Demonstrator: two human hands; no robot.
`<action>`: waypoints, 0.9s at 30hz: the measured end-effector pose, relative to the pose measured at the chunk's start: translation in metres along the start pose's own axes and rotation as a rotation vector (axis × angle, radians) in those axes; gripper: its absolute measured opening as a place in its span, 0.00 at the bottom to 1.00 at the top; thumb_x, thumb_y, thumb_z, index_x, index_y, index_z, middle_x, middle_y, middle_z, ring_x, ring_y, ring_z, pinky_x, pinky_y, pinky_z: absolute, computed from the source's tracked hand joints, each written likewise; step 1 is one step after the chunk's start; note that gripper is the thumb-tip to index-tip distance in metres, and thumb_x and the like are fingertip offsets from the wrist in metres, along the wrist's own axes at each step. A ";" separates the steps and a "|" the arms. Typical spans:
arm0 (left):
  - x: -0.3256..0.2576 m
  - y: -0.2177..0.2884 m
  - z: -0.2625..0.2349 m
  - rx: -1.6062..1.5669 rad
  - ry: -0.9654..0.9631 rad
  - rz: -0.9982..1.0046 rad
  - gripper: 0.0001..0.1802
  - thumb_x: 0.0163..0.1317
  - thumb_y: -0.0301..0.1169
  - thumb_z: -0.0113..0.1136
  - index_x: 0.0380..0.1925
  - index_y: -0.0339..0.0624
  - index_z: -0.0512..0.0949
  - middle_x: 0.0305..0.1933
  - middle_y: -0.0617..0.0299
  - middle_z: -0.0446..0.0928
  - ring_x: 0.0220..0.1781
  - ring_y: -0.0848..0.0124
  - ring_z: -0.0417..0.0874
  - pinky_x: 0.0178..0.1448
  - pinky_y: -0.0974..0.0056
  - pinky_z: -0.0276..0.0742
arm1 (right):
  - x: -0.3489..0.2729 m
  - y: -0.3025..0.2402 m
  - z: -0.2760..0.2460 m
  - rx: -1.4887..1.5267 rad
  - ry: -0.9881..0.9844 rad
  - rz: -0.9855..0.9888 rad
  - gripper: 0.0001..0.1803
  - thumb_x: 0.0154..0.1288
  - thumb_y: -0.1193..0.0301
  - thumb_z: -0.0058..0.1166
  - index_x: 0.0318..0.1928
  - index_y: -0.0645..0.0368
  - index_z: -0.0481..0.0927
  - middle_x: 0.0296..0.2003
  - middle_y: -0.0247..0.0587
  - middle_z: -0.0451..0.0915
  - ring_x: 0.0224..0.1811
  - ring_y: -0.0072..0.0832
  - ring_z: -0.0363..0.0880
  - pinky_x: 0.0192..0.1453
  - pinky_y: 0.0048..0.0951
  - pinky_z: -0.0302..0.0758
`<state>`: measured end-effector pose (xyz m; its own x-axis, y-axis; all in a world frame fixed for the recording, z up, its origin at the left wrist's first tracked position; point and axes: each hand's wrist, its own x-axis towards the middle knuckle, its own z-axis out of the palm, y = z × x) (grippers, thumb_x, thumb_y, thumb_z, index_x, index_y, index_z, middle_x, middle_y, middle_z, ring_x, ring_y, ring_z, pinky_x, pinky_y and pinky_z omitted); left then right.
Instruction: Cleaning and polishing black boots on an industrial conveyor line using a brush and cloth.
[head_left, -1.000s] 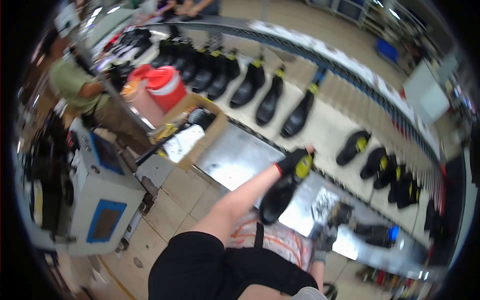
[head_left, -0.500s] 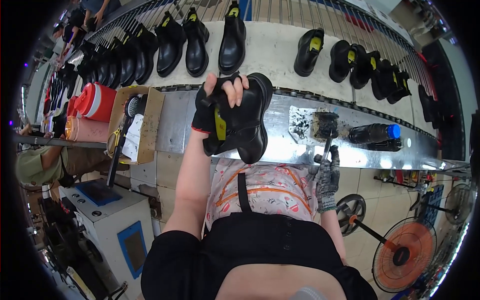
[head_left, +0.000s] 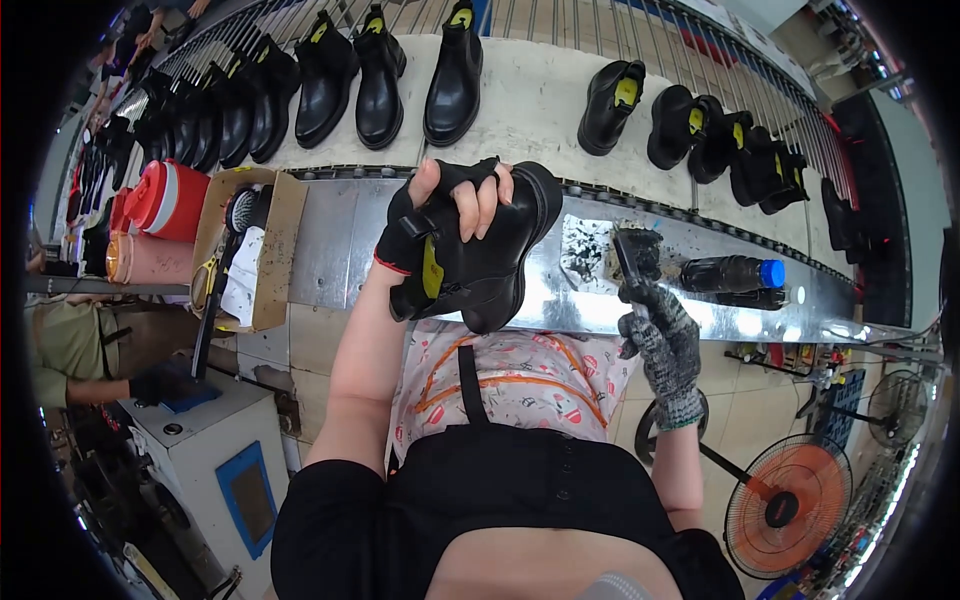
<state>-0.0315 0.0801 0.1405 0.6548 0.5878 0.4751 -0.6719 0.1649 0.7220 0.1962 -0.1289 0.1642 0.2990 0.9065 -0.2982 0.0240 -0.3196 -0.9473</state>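
We look down on a factory line: a pale conveyor belt (head_left: 540,110) carrying black boots, and in front of it a steel surface (head_left: 340,250) that bends with the lens. Our left hand (head_left: 445,210), in a fingerless black glove, has its grip closed around a black ankle boot (head_left: 490,255) with a yellow lining, held up above the near edge of the surface, sole turned to the right. The bare fingers wrap over the boot's top; how the thumb sits we cannot tell, as the boot covers it. Our right hand (head_left: 662,335), in a speckled grey knit glove, has its grip closed on a dark brush (head_left: 632,258) whose head stands over a smeared patch of the steel; the handle is mostly hidden in the glove. Just right of it lies a dark bottle (head_left: 728,272) with a blue cap. At the left a cardboard box (head_left: 250,250) holds tools too small to make out, beside a red jug (head_left: 165,198). An orange fan (head_left: 788,500) stands on the floor at lower right.
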 end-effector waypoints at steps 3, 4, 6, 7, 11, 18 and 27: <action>0.000 -0.001 0.000 -0.007 -0.003 -0.016 0.39 0.70 0.56 0.27 0.07 0.43 0.66 0.17 0.60 0.66 0.43 0.63 0.65 0.62 0.61 0.55 | 0.018 -0.029 0.001 -0.549 -0.045 -0.574 0.18 0.58 0.66 0.57 0.48 0.60 0.80 0.44 0.42 0.81 0.45 0.33 0.79 0.48 0.32 0.75; 0.000 -0.003 -0.001 -0.024 -0.007 -0.025 0.39 0.70 0.57 0.28 0.07 0.43 0.66 0.17 0.60 0.66 0.43 0.63 0.65 0.61 0.61 0.56 | 0.017 -0.048 0.007 -0.643 -0.097 -0.617 0.19 0.57 0.62 0.58 0.47 0.57 0.81 0.45 0.43 0.81 0.48 0.37 0.78 0.52 0.35 0.72; 0.000 -0.004 -0.001 -0.033 -0.001 -0.024 0.39 0.70 0.57 0.28 0.07 0.43 0.66 0.17 0.60 0.66 0.44 0.63 0.65 0.60 0.61 0.57 | 0.016 -0.062 0.013 -0.735 -0.150 -0.655 0.20 0.56 0.58 0.58 0.47 0.55 0.82 0.45 0.44 0.81 0.51 0.42 0.76 0.57 0.38 0.70; -0.001 -0.005 0.000 -0.040 0.006 -0.020 0.39 0.69 0.58 0.29 0.07 0.42 0.66 0.17 0.60 0.66 0.44 0.63 0.65 0.60 0.61 0.58 | 0.016 -0.064 0.014 -0.865 -0.143 -0.710 0.24 0.54 0.52 0.57 0.48 0.51 0.82 0.45 0.43 0.81 0.51 0.43 0.76 0.56 0.39 0.70; -0.001 -0.007 -0.001 -0.064 0.003 -0.022 0.40 0.69 0.59 0.29 0.07 0.42 0.67 0.17 0.60 0.66 0.45 0.63 0.65 0.59 0.60 0.58 | 0.023 -0.063 0.020 -1.009 -0.159 -0.727 0.34 0.45 0.37 0.54 0.50 0.41 0.81 0.45 0.40 0.80 0.47 0.43 0.77 0.51 0.41 0.72; -0.001 -0.010 -0.006 -0.069 -0.013 0.019 0.41 0.69 0.60 0.28 0.07 0.42 0.68 0.16 0.61 0.66 0.43 0.63 0.65 0.58 0.59 0.58 | 0.029 -0.068 0.020 -1.074 -0.242 -0.755 0.33 0.45 0.44 0.63 0.54 0.37 0.78 0.47 0.42 0.78 0.49 0.39 0.76 0.51 0.38 0.73; 0.002 -0.010 -0.006 -0.009 -0.054 0.042 0.42 0.69 0.60 0.24 0.07 0.43 0.69 0.16 0.62 0.67 0.43 0.64 0.65 0.60 0.60 0.55 | 0.034 -0.060 0.022 -1.078 -0.200 -0.748 0.35 0.42 0.34 0.55 0.51 0.33 0.81 0.44 0.40 0.77 0.43 0.42 0.76 0.47 0.42 0.71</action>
<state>-0.0257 0.0844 0.1307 0.6432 0.5512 0.5315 -0.7021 0.1477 0.6966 0.1844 -0.0729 0.2083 -0.2601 0.9537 0.1507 0.8879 0.2976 -0.3509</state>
